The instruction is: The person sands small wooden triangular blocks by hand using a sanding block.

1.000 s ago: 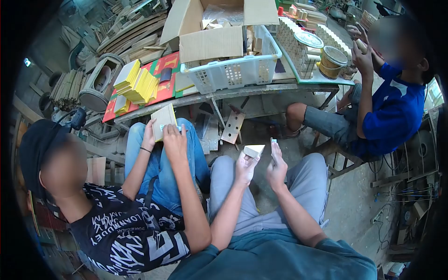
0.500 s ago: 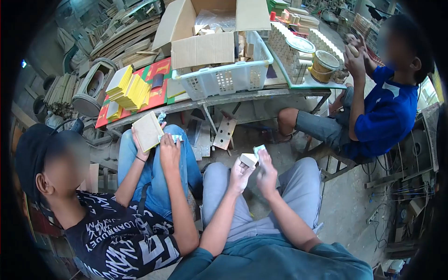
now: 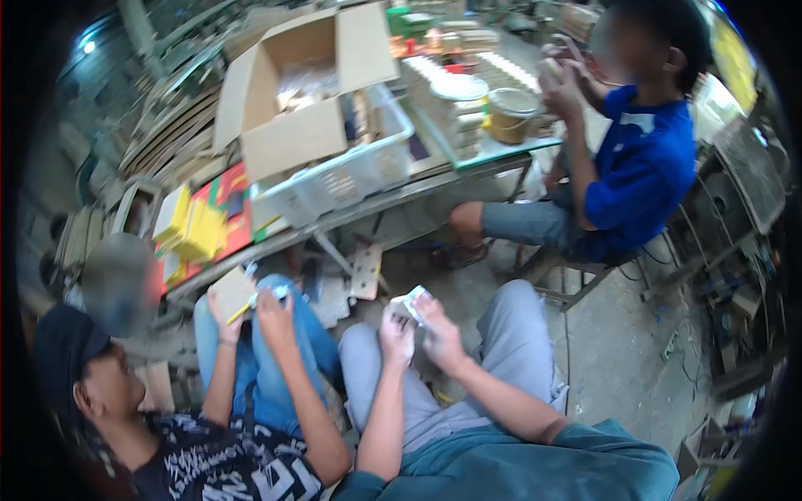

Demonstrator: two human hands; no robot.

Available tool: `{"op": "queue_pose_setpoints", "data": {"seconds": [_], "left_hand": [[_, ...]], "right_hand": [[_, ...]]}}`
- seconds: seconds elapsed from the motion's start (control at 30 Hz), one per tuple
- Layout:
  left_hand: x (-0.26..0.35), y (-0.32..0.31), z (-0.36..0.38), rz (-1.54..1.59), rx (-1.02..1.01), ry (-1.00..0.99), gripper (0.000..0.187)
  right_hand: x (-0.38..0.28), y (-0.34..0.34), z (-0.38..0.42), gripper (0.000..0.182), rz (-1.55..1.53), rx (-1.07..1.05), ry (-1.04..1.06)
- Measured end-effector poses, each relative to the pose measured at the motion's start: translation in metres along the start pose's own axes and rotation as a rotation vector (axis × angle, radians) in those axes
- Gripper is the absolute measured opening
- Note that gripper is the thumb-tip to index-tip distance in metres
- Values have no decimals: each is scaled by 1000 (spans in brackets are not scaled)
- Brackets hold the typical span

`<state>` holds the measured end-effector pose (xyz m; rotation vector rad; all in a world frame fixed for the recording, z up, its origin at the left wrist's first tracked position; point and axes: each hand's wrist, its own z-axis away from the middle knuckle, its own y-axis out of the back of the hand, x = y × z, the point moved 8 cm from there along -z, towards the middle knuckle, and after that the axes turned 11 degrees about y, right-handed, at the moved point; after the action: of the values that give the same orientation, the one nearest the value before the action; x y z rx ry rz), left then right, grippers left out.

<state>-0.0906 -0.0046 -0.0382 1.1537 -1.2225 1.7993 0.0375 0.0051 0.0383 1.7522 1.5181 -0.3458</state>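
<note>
My left hand (image 3: 397, 336) is raised over my lap, its fingers closed around a small pale wooden block, now mostly hidden by the sheet and fingers. My right hand (image 3: 440, 336) grips a folded, pale greenish-white piece of sandpaper (image 3: 413, 302) and presses it against the block's upper side. The two hands nearly touch. Blur hides the fine detail of the fingers.
On my left, a person (image 3: 288, 459) holds a flat wooden panel (image 3: 232, 294) and a pale strip. Ahead, a bench carries a cardboard box (image 3: 292, 150) in a white crate (image 3: 326, 192), yellow blocks (image 3: 196, 225) and a bucket (image 3: 511, 113). A person in blue (image 3: 639, 167) sits at right.
My view has turned, shifting the scene left and down. My right hand, with the sandpaper, has come from beside the block onto it, covering most of it.
</note>
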Motion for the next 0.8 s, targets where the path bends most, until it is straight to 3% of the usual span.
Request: {"op": "queue_pose_setpoints", "data": {"seconds": [0.07, 0.1, 0.17, 0.2, 0.27, 0.3, 0.4, 0.47, 0.57, 0.6, 0.7, 0.8], "left_hand": [[-3, -4, 4, 127, -71, 26, 46], [23, -25, 14, 337, -113, 71, 45], [30, -23, 16, 248, -120, 26, 44], [25, -16, 15, 242, -140, 31, 44], [9, 4, 10, -35, 82, 25, 43], [9, -1, 10, 49, 42, 59, 43], [18, -12, 21, 116, -57, -3, 42], [46, -24, 35, 370, -92, 13, 43], [20, 6, 33, 142, 61, -15, 44], [16, 13, 36, 79, 110, -16, 46], [30, -3, 49, 190, 17, -29, 47], [56, -19, 73, 304, -31, -11, 47]], "right_hand": [[23, 1, -3, 57, 45, 50, -74], [55, -3, 3, 55, 131, -40, -165], [59, 17, -7, 54, 138, 109, -187], [48, 18, -8, 54, 60, 119, -156], [2, 21, -14, 56, 36, 100, 18], [-14, 10, -9, 58, -34, -6, 106], [6, 7, -3, 55, -10, 19, -16], [46, 9, -8, 50, 89, 17, -181], [8, 24, -14, 55, -27, 73, -27], [-14, 17, -11, 56, -77, -14, 48], [-48, 10, -12, 55, -181, -150, 182], [15, 22, -4, 52, -12, -62, -151]]}}
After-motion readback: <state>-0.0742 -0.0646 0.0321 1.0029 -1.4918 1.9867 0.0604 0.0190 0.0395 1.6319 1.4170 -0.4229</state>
